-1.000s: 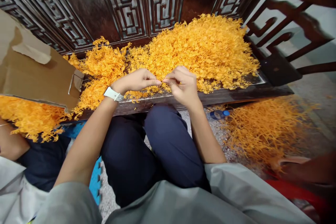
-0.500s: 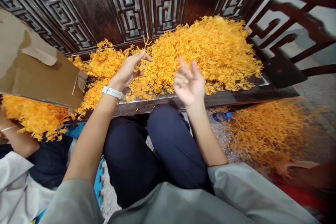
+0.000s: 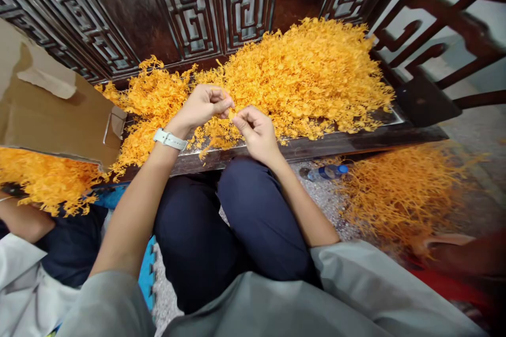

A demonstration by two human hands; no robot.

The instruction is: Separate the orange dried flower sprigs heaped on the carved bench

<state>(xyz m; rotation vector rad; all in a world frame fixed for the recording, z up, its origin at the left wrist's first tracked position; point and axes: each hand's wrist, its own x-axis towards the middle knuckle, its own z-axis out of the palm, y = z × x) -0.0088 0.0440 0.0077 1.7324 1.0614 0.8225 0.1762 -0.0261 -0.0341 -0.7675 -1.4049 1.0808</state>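
Both hands meet over the front edge of a dark wooden bench [image 3: 304,154]. My left hand [image 3: 207,108], with a pale watch strap on its wrist, is closed in a pinch on a small orange branched plastic piece [image 3: 232,114]. Thumb and fingers of my right hand [image 3: 259,134] pinch the same piece from the other side, fingertips almost touching the left ones. Most of the piece is hidden by the fingers. Right behind them spreads a big heap of similar orange pieces [image 3: 316,73], and a smaller heap [image 3: 154,89] lies to the left.
A cardboard box [image 3: 59,110] stands at the left, near a co-worker's arm [image 3: 27,218] and more orange pieces. On the floor at right are a blue-capped bottle [image 3: 328,172] and a pile of thin orange stems [image 3: 399,195]. A carved wooden back [image 3: 190,5] rises behind the bench.
My right hand, loosely spread before, has moved left and closed into a pinch. My left hand has turned to meet it. The sprig standing above my left hand no longer shows there.
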